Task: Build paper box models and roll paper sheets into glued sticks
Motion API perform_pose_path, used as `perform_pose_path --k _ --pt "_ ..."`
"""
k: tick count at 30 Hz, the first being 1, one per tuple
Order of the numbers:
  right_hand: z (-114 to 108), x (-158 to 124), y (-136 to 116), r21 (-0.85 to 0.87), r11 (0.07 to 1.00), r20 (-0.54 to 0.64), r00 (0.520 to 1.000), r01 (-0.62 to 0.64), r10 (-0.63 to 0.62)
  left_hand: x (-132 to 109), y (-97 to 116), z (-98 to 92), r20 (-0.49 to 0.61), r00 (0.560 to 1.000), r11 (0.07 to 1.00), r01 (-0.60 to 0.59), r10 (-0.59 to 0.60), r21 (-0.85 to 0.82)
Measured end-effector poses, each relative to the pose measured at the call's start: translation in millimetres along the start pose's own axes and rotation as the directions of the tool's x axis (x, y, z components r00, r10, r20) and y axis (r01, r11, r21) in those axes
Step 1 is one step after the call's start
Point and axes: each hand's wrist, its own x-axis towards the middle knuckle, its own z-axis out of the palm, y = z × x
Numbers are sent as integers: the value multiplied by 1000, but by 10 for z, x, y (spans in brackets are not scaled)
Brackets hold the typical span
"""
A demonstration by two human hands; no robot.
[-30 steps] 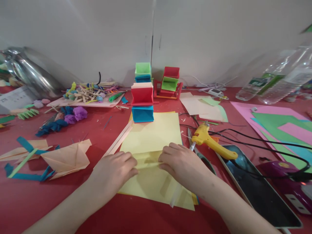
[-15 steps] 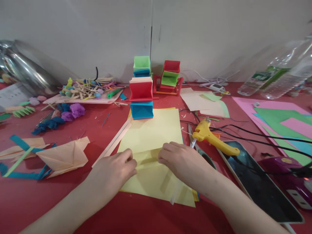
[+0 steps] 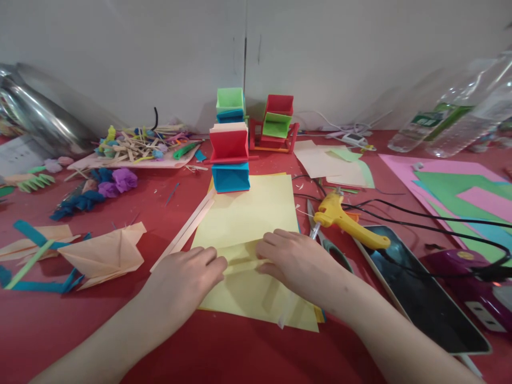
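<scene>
A folded strip of yellow paper [image 3: 240, 258] lies between my two hands, on top of larger yellow sheets [image 3: 260, 208]. My left hand [image 3: 190, 277] is closed on its left end, fingers curled. At its right end my right hand [image 3: 294, 261] pinches the same strip. A pale glue stick [image 3: 286, 312] shows below my right wrist. Directly beyond the sheets stands a construction of folded boxes, with a red box [image 3: 229, 145] above a blue box [image 3: 231, 177]. Peach paper strips [image 3: 184, 229] lie along the left side of the sheets.
A yellow glue gun [image 3: 344, 221], scissors [image 3: 334, 253] and a phone [image 3: 428, 298] lie right of my hands, with black cables crossing there. Peach folded paper [image 3: 106, 253] is at left, a metal flask [image 3: 44, 114] behind it. Bottles [image 3: 452, 117] and coloured sheets [image 3: 472, 197] are at right.
The whole view has shifted slightly. My right hand's fingers have shifted a little on the strip, and both hands still hold it.
</scene>
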Motion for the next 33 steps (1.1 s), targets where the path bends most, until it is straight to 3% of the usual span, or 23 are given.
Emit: perform_pose_path --k 11,16,26,33 --pt "44 -2 13 -25 999 -35 998 44 -45 24 -20 -28 24 1000 1000 0 1 -29" --pt "36 -5 3 -30 1000 -66 998 -8 6 10 -27 -21 29 999 999 23 -21 -49" --pt "46 7 13 -39 999 -85 996 18 -21 20 -39 12 -54 998 999 34 -36 -37" --pt "24 1 16 -38 999 -78 997 13 -16 13 -30 -44 8 998 997 69 -69 -44"
